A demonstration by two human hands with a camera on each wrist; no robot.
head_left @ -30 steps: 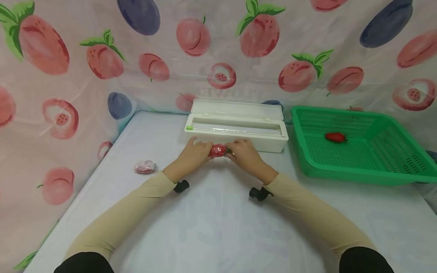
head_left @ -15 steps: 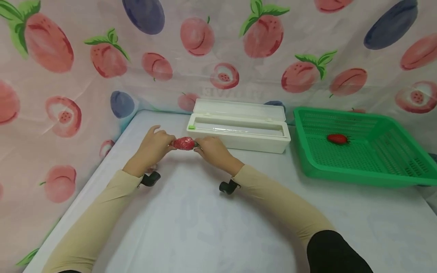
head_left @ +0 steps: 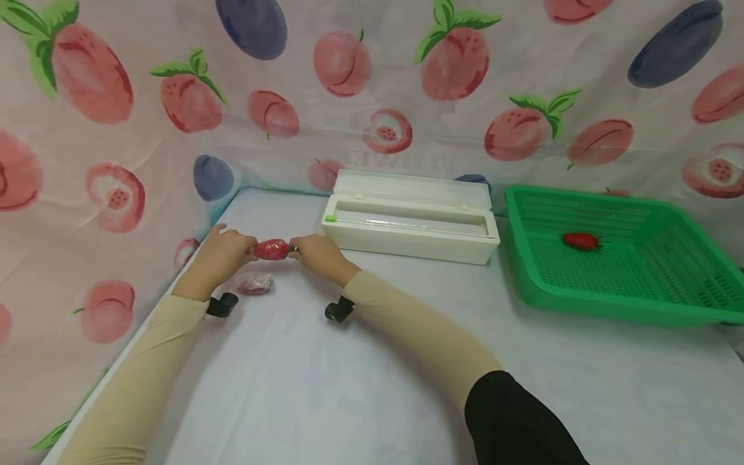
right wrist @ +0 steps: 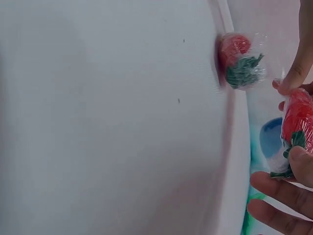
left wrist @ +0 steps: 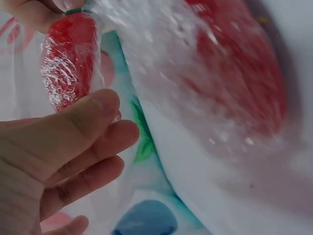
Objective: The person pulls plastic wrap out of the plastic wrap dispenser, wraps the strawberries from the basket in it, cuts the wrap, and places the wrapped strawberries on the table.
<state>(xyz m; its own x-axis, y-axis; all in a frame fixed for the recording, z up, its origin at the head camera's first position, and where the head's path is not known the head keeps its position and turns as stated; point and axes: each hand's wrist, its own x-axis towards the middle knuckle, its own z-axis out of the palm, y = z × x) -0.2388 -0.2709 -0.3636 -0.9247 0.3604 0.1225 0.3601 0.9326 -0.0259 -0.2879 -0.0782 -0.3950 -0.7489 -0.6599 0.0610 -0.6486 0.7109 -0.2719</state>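
My left hand and right hand hold a red strawberry wrapped in clear plastic film between them, above the left side of the table. Thumb and fingers of the left hand pinch its tip end, also seen in the left wrist view on the wrapped strawberry. At the green leafy end, the right hand pinches the film, as the right wrist view shows. Just below the hands lies a second film-wrapped strawberry on the white tabletop, close to the left hand.
A white film dispenser box with its lid raised stands at the back centre, a roll of film inside. To the right is a green plastic basket with one unwrapped red strawberry in it. A fruit-print curtain hangs behind.
Both hands have moved left with the wrapped strawberry, from in front of the dispenser box to above the other wrapped one. The view has shifted slightly.
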